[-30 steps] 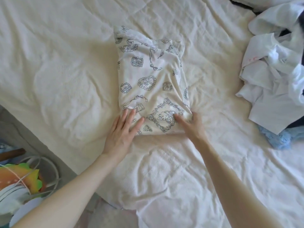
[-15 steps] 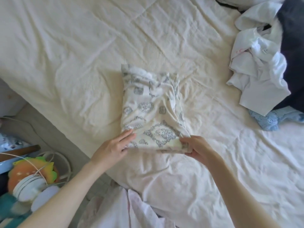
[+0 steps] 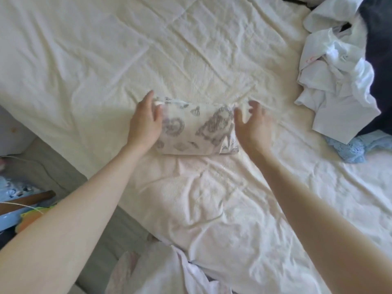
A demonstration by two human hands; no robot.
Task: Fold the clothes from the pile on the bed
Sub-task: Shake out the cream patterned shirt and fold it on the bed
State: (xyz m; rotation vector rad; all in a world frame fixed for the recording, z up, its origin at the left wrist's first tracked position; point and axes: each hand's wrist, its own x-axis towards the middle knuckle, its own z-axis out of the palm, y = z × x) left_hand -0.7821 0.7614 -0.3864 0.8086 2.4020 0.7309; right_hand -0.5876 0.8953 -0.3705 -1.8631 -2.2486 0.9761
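A white garment with grey printed patterns (image 3: 197, 130) lies folded into a short wide rectangle in the middle of the cream bed sheet (image 3: 106, 49). My left hand (image 3: 145, 122) rests on its left end with straight fingers reaching to the far edge. Just off the garment's right end hovers my right hand (image 3: 252, 124), fingers spread and loosely bent, holding nothing. The pile of unfolded clothes (image 3: 335, 66) sits at the far right of the bed. The frame is motion-blurred.
The pile holds white pieces, a dark navy item (image 3: 379, 49) and a light blue lace piece (image 3: 350, 147). The bed's edge runs diagonally at lower left, with toys and a cable (image 3: 23, 206) on the floor. A pale pink cloth (image 3: 161, 270) hangs at the bottom.
The near end of the garment has been folded up over its far half, making it half as long. Both hands moved forward with the fold, and the right hand let go.
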